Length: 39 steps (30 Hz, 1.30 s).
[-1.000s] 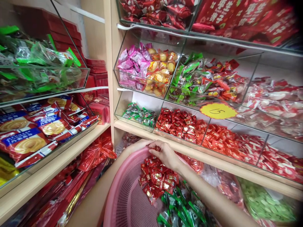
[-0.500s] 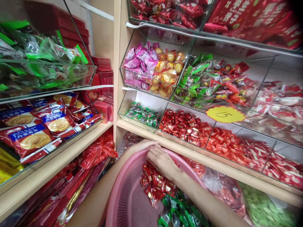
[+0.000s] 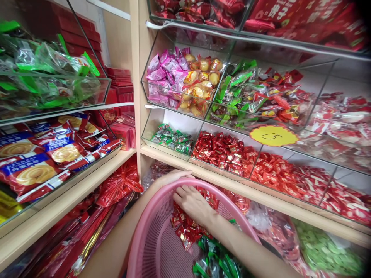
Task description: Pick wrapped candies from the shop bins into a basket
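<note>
A pink plastic basket (image 3: 150, 200) with a perforated wall and bottom is in front of me. My left hand (image 3: 174, 176) is against the outside of its far rim, steadying it, with the fingertips along the rim. My right hand (image 3: 193, 202) is inside the basket, palm down, with its fingers bent over a heap of red-wrapped candies (image 3: 187, 233). The fingertips are partly hidden among the candies. Green-wrapped packets (image 3: 216, 258) lie nearer me in the basket, partly under my right forearm.
Beyond the basket, a wooden shelf edge (image 3: 261, 197) carries clear bins of red candies (image 3: 220, 148) and green candies (image 3: 174, 139). Higher bins hold purple packets (image 3: 166, 73), and a yellow price tag (image 3: 274, 135) hangs there. Cookie packets (image 3: 62, 148) are at left; bagged green sweets (image 3: 327, 247) lie below right.
My right hand has moved from the far rim down and toward me, onto the red candies. More red candies show beyond it. My left hand stays at the rim; the view has shifted slightly.
</note>
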{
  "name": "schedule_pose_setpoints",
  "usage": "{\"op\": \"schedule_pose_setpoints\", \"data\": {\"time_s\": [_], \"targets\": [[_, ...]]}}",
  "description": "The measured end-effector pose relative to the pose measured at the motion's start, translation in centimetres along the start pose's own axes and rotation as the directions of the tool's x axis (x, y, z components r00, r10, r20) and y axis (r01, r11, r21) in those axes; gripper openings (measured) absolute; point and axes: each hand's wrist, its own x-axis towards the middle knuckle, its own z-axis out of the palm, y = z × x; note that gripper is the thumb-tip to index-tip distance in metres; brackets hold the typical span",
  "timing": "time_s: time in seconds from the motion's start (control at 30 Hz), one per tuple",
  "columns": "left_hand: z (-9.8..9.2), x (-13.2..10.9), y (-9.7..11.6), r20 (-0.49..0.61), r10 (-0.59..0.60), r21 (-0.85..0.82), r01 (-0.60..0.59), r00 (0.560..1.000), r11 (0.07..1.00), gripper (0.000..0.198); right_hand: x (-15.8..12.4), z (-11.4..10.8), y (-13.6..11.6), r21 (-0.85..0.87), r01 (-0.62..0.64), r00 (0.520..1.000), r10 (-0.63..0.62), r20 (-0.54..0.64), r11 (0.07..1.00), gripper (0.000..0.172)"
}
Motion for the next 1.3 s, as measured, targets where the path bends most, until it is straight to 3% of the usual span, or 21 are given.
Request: {"op": "schedule_pose_setpoints", "data": {"time_s": [0.2,0.3,0.37,0.47,0.53,0.6,0.73,0.9,1.07,1.3], "targets": [[0.2,0.0,0.1,0.021,-0.013,-0.044,0.014,1.0,0.999,0.042,-0.2,0.2,0.0,0.037,-0.078,0.997,0.078,0.02,0.996,0.008],[-0.1,0.4,-0.5,0.059,-0.019,-0.084,0.024,0.998,0.996,0.044,-0.6,-0.3,0.8,0.238,-0.119,0.991,0.129,-0.026,0.964,0.009],[-0.3,0.5,-0.8,0.058,-0.014,-0.073,0.018,0.998,0.997,0.045,-1.2,-0.8,1.9,0.493,-0.171,0.966,0.243,-0.085,0.853,0.009],[-0.5,0.5,-1.0,0.014,-0.026,-0.053,0.027,1.0,0.998,0.043,-2.6,-1.5,4.1,0.8,-0.226,0.884,0.462,-0.071,0.555,0.015],[-0.4,0.4,-0.9,0.044,-0.041,-0.111,0.046,0.998,0.993,0.042,-3.7,-1.6,5.6,0.875,-0.262,0.838,0.545,-0.003,0.406,0.021],[-0.3,0.3,-0.8,0.101,-0.05,-0.183,0.068,0.994,0.981,0.042,-4.8,-1.5,6.7,0.886,-0.291,0.811,0.584,0.028,0.361,0.024],[0.0,0.3,-0.6,0.114,-0.099,-0.224,0.123,0.988,0.967,0.044,-5.8,-1.2,7.4,0.86,-0.304,0.798,0.603,-0.006,0.41,0.023],[-0.1,0.4,-0.8,0.069,-0.088,-0.155,0.097,0.994,0.983,0.044,-4.8,-1.0,6.1,0.886,-0.271,0.845,0.535,0.031,0.377,0.024],[-0.4,0.7,-1.2,0.069,-0.048,-0.122,0.057,0.996,0.991,0.047,-3.1,0.1,4.8,0.832,-0.222,0.88,0.472,-0.054,0.509,0.015],[-0.2,0.2,0.1,0.009,0.003,0.02,-0.003,1.0,1.0,0.041,-2.9,0.7,4.3,0.631,-0.243,0.922,0.378,-0.085,0.736,0.009]]}}
